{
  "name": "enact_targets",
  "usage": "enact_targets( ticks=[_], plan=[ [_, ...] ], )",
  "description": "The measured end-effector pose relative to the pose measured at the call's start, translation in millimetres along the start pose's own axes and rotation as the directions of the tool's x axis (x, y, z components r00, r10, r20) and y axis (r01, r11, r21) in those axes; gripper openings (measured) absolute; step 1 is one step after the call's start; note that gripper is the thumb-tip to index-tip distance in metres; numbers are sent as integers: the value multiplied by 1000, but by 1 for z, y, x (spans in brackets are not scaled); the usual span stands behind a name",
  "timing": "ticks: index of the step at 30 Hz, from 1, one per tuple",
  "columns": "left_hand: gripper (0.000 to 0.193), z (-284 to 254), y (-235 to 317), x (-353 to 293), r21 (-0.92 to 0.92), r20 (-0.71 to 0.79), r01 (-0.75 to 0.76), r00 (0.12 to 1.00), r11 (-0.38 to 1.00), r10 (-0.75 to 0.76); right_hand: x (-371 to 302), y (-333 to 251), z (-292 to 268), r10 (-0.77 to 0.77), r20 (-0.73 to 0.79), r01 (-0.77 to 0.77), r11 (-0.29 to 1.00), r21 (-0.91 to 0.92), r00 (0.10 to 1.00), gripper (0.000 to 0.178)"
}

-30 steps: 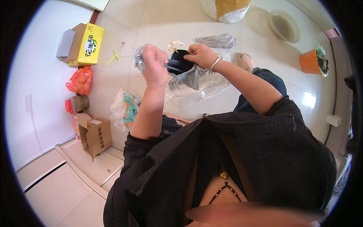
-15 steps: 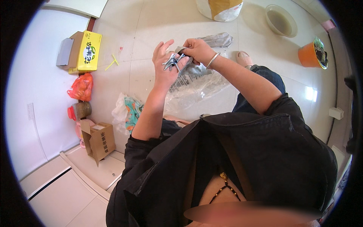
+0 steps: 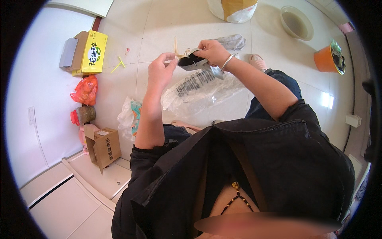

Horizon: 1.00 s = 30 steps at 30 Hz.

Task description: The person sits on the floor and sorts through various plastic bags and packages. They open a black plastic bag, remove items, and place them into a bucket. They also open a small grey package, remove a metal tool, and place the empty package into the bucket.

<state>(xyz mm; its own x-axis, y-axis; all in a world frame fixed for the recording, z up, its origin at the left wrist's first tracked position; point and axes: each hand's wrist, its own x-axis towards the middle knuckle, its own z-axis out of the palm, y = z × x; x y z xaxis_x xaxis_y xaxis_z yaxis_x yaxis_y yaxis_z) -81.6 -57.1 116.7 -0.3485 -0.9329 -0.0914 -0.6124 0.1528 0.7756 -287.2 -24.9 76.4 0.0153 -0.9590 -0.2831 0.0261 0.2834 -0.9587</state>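
A small grey pouch (image 3: 205, 67) with a dark mouth is held up in front of me. My right hand (image 3: 213, 53) pinches its upper edge, a bracelet on the wrist. At the pouch's left edge, the fingers and thumb of my left hand (image 3: 163, 67) come together, seemingly gripping the rim. A thin beige strip (image 3: 176, 46) rises beside those fingertips. Something small and shiny shows at the dark mouth; what it is I cannot tell. Below lies a crumpled clear plastic bag (image 3: 191, 97) with dark print, on the floor.
Left, along a white surface, stand a yellow box (image 3: 94, 55), a red plastic bag (image 3: 85, 91), a jar (image 3: 86, 114) and an open cardboard box (image 3: 106, 149). Right are a basin of murky water (image 3: 296, 24) and an orange bin (image 3: 324, 59). A grey bundle (image 3: 234, 42) lies beyond my hands.
The several metal pins on my left hand no longer show there. That hand has turned and closed at the pouch's edge, and the dark mouth now shows more.
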Motion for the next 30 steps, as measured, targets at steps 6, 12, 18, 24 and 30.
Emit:
enact_targets(
  ticks=[6, 12, 18, 24, 30],
  plan=[
    [33, 7, 12, -10, 360, 204, -255, 960, 898, 191, -1, -4, -2, 36, 30, -41, 986, 163, 999, 20],
    [34, 10, 23, -17, 380, -12, -208, 973, 901, 229, -2, -6, -2, 112, -27, -101, 960, 260, 993, 19],
    [22, 24, 4, -13, 605, 269, -336, 939, 722, 212, -3, -4, -1, 73, -18, -69, 986, 152, 997, 18],
    [11, 18, -6, -12, -70, 293, -350, 888, 934, 355, 9, 1, -11, -255, -201, 184, 931, -315, 946, 28],
    [22, -8, 7, 2, -385, -169, -203, 974, 900, 148, 3, 0, -7, -140, -21, 133, 973, -186, 990, 25]
  ],
)
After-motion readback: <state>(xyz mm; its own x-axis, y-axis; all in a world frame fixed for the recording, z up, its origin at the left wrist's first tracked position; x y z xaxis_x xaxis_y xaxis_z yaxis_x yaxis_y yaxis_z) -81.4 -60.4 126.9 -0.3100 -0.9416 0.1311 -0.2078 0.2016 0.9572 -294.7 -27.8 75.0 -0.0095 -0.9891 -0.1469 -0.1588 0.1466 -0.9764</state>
